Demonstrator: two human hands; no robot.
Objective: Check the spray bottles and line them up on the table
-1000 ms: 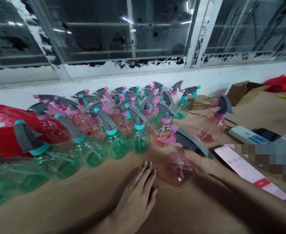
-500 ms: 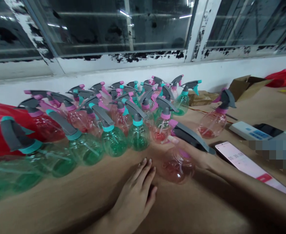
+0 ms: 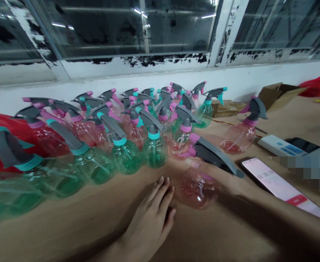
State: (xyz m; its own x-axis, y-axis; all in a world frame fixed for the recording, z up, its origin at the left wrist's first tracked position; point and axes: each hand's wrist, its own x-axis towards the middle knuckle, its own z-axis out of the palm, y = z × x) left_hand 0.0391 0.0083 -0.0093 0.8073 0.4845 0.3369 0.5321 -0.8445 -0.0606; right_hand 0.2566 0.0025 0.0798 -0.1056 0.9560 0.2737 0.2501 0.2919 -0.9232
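My right hand (image 3: 225,180) is wrapped round the neck of a pink see-through spray bottle (image 3: 196,187) with a grey trigger head (image 3: 214,154), which stands on the brown table (image 3: 80,225). Palm down on the table lies my left hand (image 3: 151,214), fingers stretched out together, its fingertips just left of that bottle. Behind both hands stands a crowd of several green spray bottles (image 3: 125,154) and pink spray bottles (image 3: 181,140), all with grey triggers.
A lone pink bottle (image 3: 240,133) stands to the right. A lit phone (image 3: 282,187) lies by my right forearm, a white device (image 3: 278,145) behind it. Cardboard boxes (image 3: 277,94) and red bags (image 3: 319,85) sit far right, a red bag (image 3: 1,127) far left. Windows run along the back wall.
The held pink bottle has shifted only slightly, its trigger head dipping and coming back. My left hand stays flat in place. The view has drifted down a little.
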